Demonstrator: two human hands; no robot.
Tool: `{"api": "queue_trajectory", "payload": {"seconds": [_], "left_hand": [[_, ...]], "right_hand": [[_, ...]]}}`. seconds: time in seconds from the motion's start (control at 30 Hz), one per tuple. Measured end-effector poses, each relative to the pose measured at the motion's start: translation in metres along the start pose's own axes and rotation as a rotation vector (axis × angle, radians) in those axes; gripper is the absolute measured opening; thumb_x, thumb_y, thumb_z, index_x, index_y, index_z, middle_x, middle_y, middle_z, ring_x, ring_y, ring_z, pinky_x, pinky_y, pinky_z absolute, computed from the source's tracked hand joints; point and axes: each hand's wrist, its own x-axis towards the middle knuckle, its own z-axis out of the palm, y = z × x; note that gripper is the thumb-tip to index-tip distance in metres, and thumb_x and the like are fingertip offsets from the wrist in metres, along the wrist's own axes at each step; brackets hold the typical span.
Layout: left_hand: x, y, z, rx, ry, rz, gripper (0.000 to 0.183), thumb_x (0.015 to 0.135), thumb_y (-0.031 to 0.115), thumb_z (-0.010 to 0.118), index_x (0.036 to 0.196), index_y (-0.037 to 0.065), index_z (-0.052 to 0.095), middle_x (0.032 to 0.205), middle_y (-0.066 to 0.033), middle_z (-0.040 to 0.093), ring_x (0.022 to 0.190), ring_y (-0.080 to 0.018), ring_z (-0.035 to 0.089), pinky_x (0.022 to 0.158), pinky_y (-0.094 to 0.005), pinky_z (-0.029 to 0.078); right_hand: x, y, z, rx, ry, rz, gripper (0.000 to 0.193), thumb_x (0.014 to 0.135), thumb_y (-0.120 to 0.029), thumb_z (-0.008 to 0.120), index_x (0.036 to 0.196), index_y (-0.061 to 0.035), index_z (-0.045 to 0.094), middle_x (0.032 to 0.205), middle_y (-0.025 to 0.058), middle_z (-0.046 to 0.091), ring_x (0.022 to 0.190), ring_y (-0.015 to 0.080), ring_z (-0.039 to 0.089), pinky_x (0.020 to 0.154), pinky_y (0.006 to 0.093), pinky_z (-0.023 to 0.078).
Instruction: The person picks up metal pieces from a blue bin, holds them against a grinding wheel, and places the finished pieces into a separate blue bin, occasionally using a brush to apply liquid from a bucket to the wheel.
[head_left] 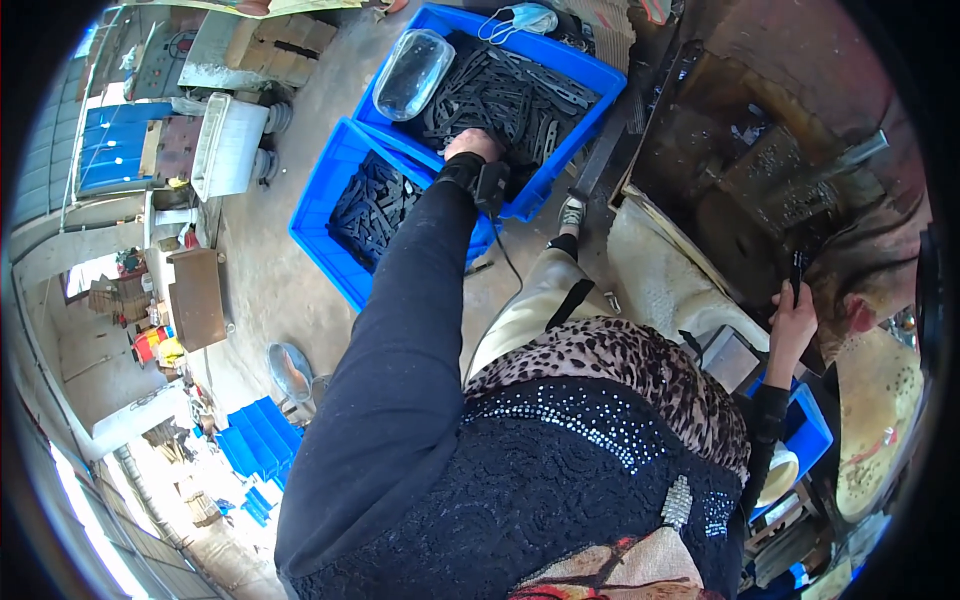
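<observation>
My left arm stretches forward over a blue plastic bin [590,62] heaped with dark, flat, slotted metal strips [520,95]. At the near side of that heap is my left hand [474,146]; its fingers point down and away, hidden behind the back of the hand. Off to the right, my right hand [793,325] is closed, thumb and fingers pinching a small dark strip-like part [799,266]. That part points toward the oily metal tray of a machine [735,215]. A second blue bin [318,225] with similar dark strips stands just left of the first.
A clear plastic tub [413,75] rests on the bin's far left corner, near a face mask [520,20]. A metal rod [845,158] juts out over the machine tray. Cream cloth [660,270] hangs along its near edge. A black cable [512,262] runs below my left wrist.
</observation>
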Motion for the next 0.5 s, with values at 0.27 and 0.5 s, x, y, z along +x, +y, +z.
{"api": "queue_trajectory", "payload": {"seconds": [0.27,0.5], "left_hand": [[-0.001,0.000,-0.089,0.221,-0.025,0.274,0.035,0.080,0.032,0.063,0.103,0.008,0.073,0.106,-0.0153,0.071,0.104,-0.0355,0.066,0.087,-0.0440,0.053],[-0.005,-0.026,-0.115,-0.071,0.188,0.339,0.030,0.080,0.029,0.065,0.096,0.004,0.072,0.098,-0.0149,0.072,0.091,-0.0348,0.067,0.080,-0.0445,0.054]], "right_hand": [[0.001,0.003,0.000,-0.021,0.022,0.000,0.028,0.097,-0.026,0.058,0.110,-0.0014,0.064,0.068,0.0099,0.065,0.049,0.0151,0.056,0.048,0.0301,0.044],[0.000,0.000,0.004,-0.007,0.058,-0.074,0.028,0.097,-0.026,0.058,0.107,0.0000,0.063,0.066,0.0079,0.063,0.047,0.0113,0.053,0.046,0.0284,0.042]]}}
